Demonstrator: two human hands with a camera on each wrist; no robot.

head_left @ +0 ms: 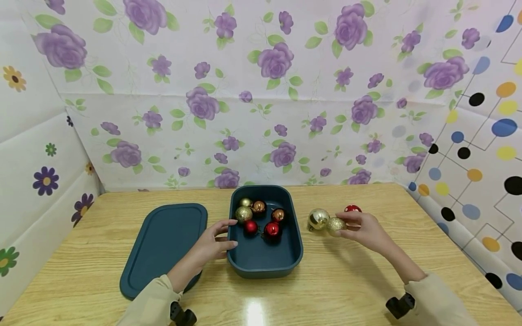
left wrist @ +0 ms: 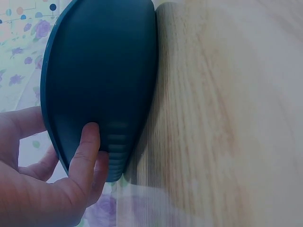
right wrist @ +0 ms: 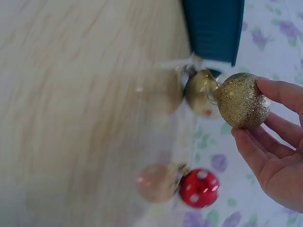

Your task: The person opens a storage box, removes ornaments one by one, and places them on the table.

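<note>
gold glitter ball is what we see pinched between the fingers and thumb of the right hand, to the right of the container and, by the right wrist view, held above the table.

from the left, we have a white cloth printed with small coloured flowers, then a dark teal lid lying flat on the wooden table. the left hand comes next, in a beige sleeve with a black device at the wrist. we see it gripping the left rim of the dark teal container, two of its fingers against the outer wall in the left wrist view.

inside, toward the back and middle, we count six balls: a small gold ball, a second glitter ball, two copper balls and two red balls. behind stands a cloth with purple roses.

right of the container, a shiny gold ball rests on the table; we cannot tell whether the pinched one touches it. a red ball with white dots sits just beyond the right hand, partly hidden in the head view. furthest right, we find a cloth with coloured dots.
</note>
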